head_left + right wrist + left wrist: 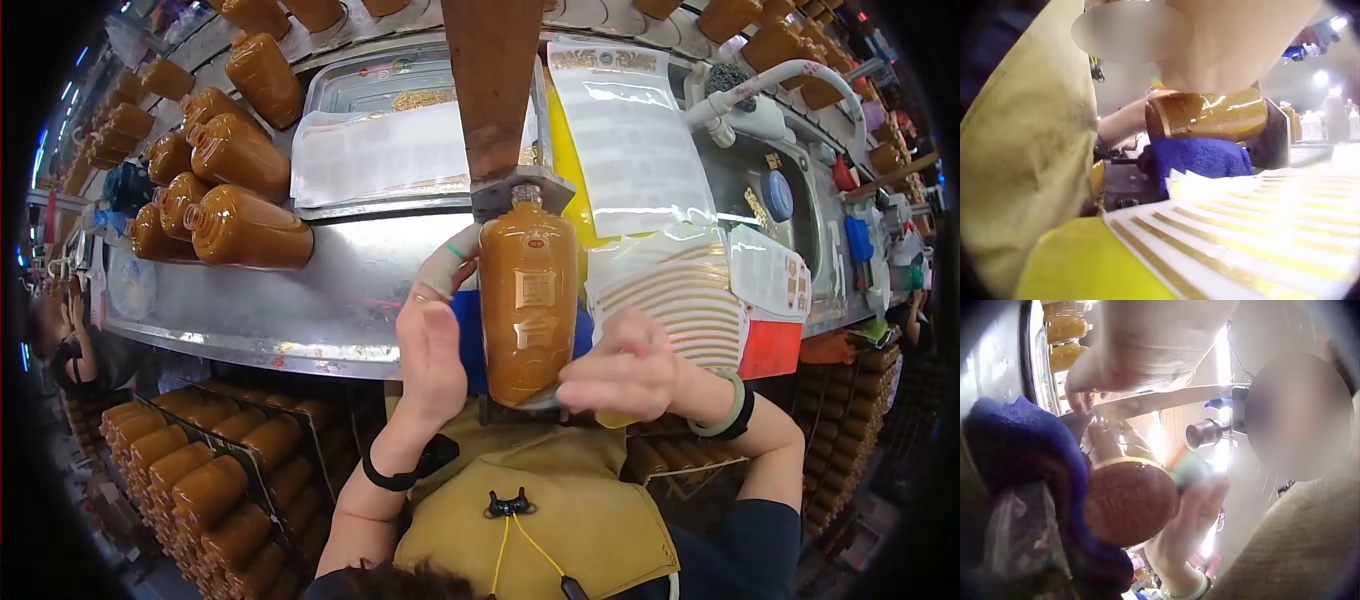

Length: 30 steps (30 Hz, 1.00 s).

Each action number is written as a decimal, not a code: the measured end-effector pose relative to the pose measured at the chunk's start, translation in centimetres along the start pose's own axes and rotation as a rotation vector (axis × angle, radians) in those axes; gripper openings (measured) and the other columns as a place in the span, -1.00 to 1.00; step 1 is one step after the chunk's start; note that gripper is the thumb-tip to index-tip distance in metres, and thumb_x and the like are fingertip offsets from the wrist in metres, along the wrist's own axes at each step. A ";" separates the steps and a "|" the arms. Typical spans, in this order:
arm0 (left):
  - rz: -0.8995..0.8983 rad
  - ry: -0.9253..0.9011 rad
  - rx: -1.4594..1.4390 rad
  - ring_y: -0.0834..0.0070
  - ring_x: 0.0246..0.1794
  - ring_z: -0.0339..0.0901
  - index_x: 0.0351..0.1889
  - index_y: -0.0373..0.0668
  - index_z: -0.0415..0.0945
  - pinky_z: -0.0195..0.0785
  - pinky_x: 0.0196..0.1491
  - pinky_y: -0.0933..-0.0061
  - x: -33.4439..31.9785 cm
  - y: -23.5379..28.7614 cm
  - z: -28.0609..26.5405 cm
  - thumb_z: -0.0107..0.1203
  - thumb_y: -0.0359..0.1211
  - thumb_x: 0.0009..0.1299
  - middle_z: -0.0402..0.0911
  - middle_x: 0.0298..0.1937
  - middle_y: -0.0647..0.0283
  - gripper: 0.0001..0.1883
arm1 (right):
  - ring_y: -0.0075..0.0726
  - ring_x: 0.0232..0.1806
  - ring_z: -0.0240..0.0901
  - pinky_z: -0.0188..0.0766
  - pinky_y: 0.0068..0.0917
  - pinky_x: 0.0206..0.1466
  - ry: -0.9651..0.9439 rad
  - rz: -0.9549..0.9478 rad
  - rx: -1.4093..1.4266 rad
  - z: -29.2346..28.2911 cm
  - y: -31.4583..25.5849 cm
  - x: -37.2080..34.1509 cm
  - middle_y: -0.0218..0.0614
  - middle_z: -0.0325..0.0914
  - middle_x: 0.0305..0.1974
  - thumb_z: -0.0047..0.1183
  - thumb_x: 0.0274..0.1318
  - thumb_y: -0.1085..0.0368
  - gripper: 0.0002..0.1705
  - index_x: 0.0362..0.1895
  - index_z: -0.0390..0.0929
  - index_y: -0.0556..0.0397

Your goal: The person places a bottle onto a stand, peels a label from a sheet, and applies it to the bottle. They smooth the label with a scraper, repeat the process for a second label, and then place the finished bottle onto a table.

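Note:
A glossy brown bottle [530, 300] with pale gold square characters and a small red oval mark lies on a blue cloth [1200, 156]. Its neck points away, toward a metal bracket [560, 190]. Along the bottle's left side is my left hand [432, 350], its fingers reaching toward the shoulder; a pale cover with a green band is on one finger. My right hand [630, 370] is at the base end, fingers bent around a small flat piece [1192, 464], blurred green and orange in the left wrist view. I cannot tell what this piece is.
Sheets of gold-striped decals [670, 290] lie to the right, before a sink [815, 230] with a white tap [790, 72]. A tray [320, 100] with printed sheets is behind left. Several brown bottles [250, 230] stand left; more fill racks below. A wooden beam [495, 80] rises beyond the bracket.

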<state>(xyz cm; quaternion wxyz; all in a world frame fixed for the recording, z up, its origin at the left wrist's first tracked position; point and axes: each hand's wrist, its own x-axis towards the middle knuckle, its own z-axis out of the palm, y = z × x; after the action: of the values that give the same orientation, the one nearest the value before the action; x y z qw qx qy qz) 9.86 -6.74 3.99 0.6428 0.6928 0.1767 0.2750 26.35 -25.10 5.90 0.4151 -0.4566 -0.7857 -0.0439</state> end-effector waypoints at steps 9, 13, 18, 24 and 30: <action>0.243 -0.315 0.744 -0.16 0.31 0.39 0.34 -0.06 0.59 0.38 0.32 -0.04 2.6 3.3 -0.4 0.41 0.16 0.17 0.34 0.33 -0.20 -0.18 | -0.26 -0.37 0.50 0.35 -0.36 -0.24 0.379 0.513 -0.081 -1.3 0.3 0.0 -0.25 0.66 -0.22 0.28 0.17 0.53 -0.66 0.03 0.55 0.12; 0.332 -0.379 0.863 -0.18 0.25 0.44 0.24 -0.12 0.65 0.42 0.25 -0.03 3.3 4.0 -0.2 0.46 0.10 0.11 0.38 0.28 -0.24 -0.22 | -0.33 -0.33 0.46 0.35 -0.42 -0.25 0.423 0.563 -0.108 -1.5 0.8 0.2 -0.24 0.62 -0.25 0.22 0.23 0.55 -0.68 0.06 0.55 0.16; 0.418 -0.259 0.728 -0.06 0.06 0.57 0.17 -0.18 0.67 0.52 0.10 0.08 3.4 1.6 -0.7 0.48 0.00 0.12 0.47 0.19 -0.13 -0.30 | -0.36 -0.32 0.44 0.36 -0.52 -0.25 0.472 0.620 -0.240 -2.2 1.9 1.2 -0.20 0.57 -0.27 0.20 0.28 0.54 -0.69 0.09 0.54 0.19; 0.311 -0.183 0.543 0.11 -0.05 0.63 0.17 -0.36 0.63 0.52 0.01 0.20 3.9 1.0 -1.3 0.26 -0.10 0.47 0.56 0.14 0.04 -0.48 | -0.36 -0.26 0.55 0.35 -0.40 -0.16 0.137 0.334 -0.527 -2.6 3.2 4.6 -0.42 0.76 -0.15 0.31 -0.05 0.44 -0.68 -0.12 0.77 -0.04; -0.008 0.011 0.006 0.27 0.14 0.59 0.34 -0.43 0.49 0.43 0.20 0.29 2.1 0.2 -1.0 -0.51 0.28 0.68 0.60 0.20 0.01 -0.08 | -0.41 -0.27 0.44 0.35 -0.39 -0.21 -0.278 0.144 -0.256 0.9 -0.9 7.8 -0.51 0.56 -0.32 0.28 -0.07 0.23 -0.60 -0.05 0.71 -0.09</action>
<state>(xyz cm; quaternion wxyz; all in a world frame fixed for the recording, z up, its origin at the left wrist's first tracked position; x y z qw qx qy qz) 10.86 -4.70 4.50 0.6408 0.6925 0.1839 0.2757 23.27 -19.89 10.98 0.2433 -0.5621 -0.7889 -0.0501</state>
